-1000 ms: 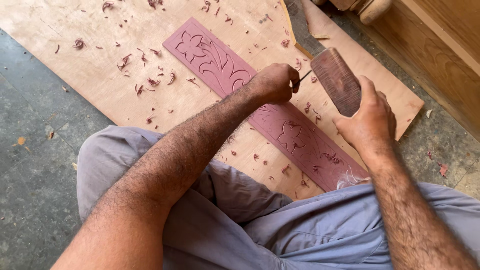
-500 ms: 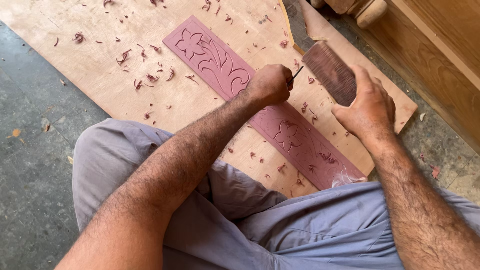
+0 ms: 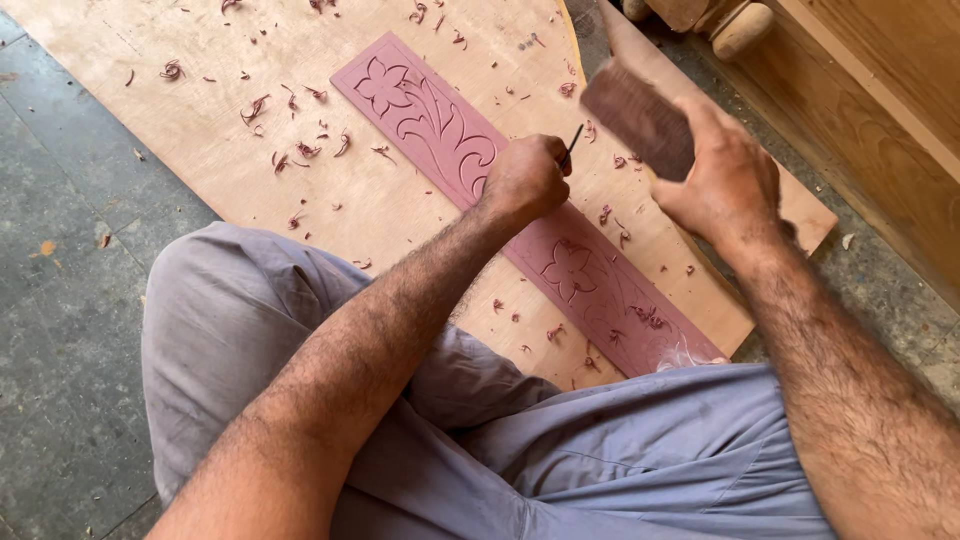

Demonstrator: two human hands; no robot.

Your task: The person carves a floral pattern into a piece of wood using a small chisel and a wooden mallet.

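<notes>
My left hand (image 3: 528,178) is closed in a fist around a thin dark chisel (image 3: 572,145), whose upper end pokes out toward the far right. I hold it low, knuckles close to the wood, likely so the cutting end stays steady on the line; the tip itself is hidden under my hand, so I cannot tell exactly where it bites.

My right hand (image 3: 722,178) is wrapped around a dark wooden mallet block (image 3: 635,118), raised just right of the chisel's top and apart from it. The block is blurred, so its edges are hard to read.

The work is a long reddish carved panel (image 3: 450,150) lying diagonally from far left to near right on a pale plywood sheet (image 3: 250,210). Its far part shows 1 flower and curling leaves already cut deep; near my right thigh a 2nd flower (image 3: 572,270) looks shallower. The near end of the panel runs under my grey trousers (image 3: 620,460), which probably pins it against sliding. My fist sits on the panel between the 2 flowers.

Red shavings (image 3: 300,150) lie scattered over the plywood, mostly to the far left of the panel. The sheet rests on a grey stone floor (image 3: 60,330), and pale wooden furniture (image 3: 880,110) stands at the far right.
</notes>
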